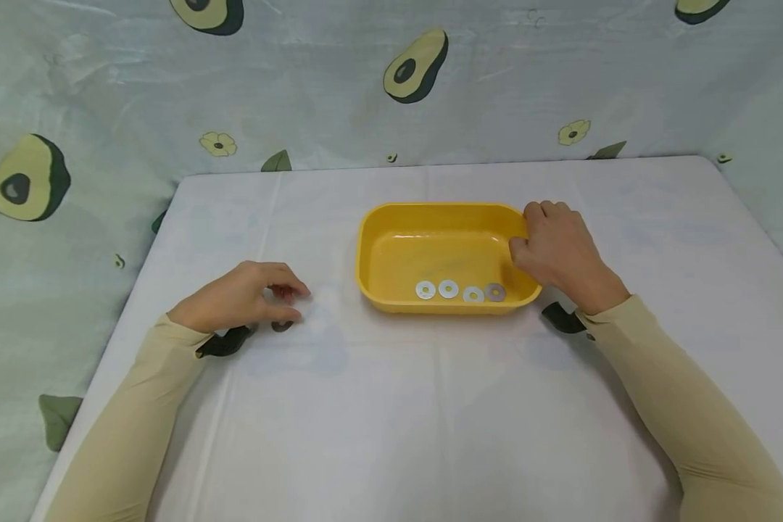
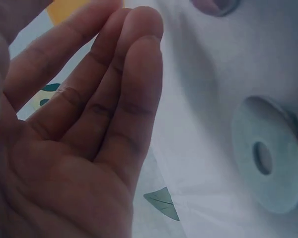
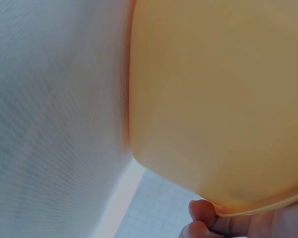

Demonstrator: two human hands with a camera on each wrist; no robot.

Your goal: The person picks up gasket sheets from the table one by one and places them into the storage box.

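My left hand [image 1: 251, 293] hovers low over the table, fingers gently bent and thumb apart from them, with nothing visible between. A dark grey washer [image 1: 282, 326] lies just under its thumb, partly hidden. In the left wrist view a large pale metal washer [image 2: 256, 186] lies beside the hand, and part of another round piece [image 2: 216, 6] shows at the top edge. My right hand [image 1: 561, 250] grips the right rim of a yellow tray [image 1: 444, 308], thumb on the inner side. Inside, several flat washers [image 1: 448, 289] lie along the near side, mostly silvery, the rightmost one greyer.
A white cloth covers the table [image 1: 391, 420]. Behind it hangs a pale green curtain [image 1: 313, 87] printed with avocados. A black strap [image 1: 225, 341] is on the left wrist, another dark strap [image 1: 563, 317] on the right.
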